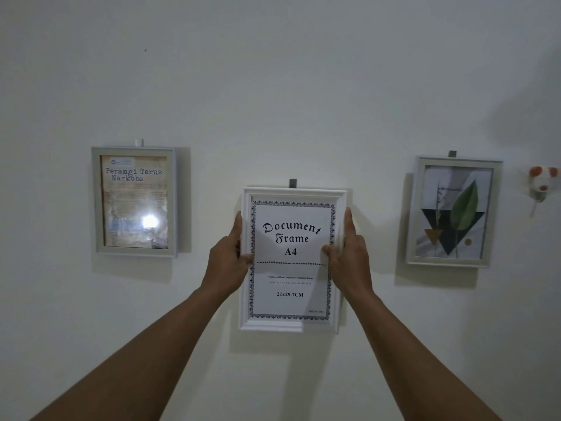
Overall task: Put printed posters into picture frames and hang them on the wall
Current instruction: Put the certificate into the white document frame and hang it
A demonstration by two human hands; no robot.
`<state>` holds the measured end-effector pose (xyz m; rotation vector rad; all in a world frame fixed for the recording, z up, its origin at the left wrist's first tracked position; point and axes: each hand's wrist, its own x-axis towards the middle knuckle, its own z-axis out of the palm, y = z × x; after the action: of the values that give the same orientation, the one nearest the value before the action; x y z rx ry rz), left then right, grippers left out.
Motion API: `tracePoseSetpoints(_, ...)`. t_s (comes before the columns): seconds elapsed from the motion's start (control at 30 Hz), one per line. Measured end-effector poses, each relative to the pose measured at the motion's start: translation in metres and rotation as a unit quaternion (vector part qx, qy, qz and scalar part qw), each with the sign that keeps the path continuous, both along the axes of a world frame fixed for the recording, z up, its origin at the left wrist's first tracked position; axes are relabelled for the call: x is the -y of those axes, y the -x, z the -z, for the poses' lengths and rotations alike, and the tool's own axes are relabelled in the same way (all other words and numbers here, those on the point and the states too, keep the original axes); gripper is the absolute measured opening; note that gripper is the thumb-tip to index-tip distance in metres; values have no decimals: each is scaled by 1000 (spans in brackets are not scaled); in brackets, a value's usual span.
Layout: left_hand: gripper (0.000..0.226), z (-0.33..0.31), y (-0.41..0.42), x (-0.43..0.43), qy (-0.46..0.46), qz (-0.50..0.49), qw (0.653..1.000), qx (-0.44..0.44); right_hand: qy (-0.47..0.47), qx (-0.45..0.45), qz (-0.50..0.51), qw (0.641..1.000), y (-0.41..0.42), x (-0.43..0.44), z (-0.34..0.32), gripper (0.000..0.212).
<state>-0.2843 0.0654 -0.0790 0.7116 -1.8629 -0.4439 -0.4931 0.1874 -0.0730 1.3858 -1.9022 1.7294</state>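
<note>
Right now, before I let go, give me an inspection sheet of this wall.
Surface: wall, pale, dimly lit.
Job's things: middle frame upright just under a grey hook, stock "Document Frame A4" sheet inside; left frame hung, poster inside, glare on glass; right frame hung, leaf print inside.
Clutter: nothing seen.
Grippers: left hand and right hand grip the middle frame's sides, thumbs on its front.
Cables: nothing seen.
Surroundings: small orange-and-white ornament on the wall, far right.
</note>
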Motion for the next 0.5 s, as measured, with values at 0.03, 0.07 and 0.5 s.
tracePoseSetpoints(0.03, 97, 1, 1, 0, 7, -9, 1000, 1, -2, -5, 7, 1000, 0, 0, 0, 85)
tracePoseSetpoints(0.07, 97, 1, 1, -1, 15, -18, 1000, 2, -3, -8, 12, 1000, 1, -1, 1, 86)
tracePoseSetpoints(0.5, 99, 3, 6, 3, 58, -83, 995, 15, 50, -28, 35, 998, 7, 5, 3, 73)
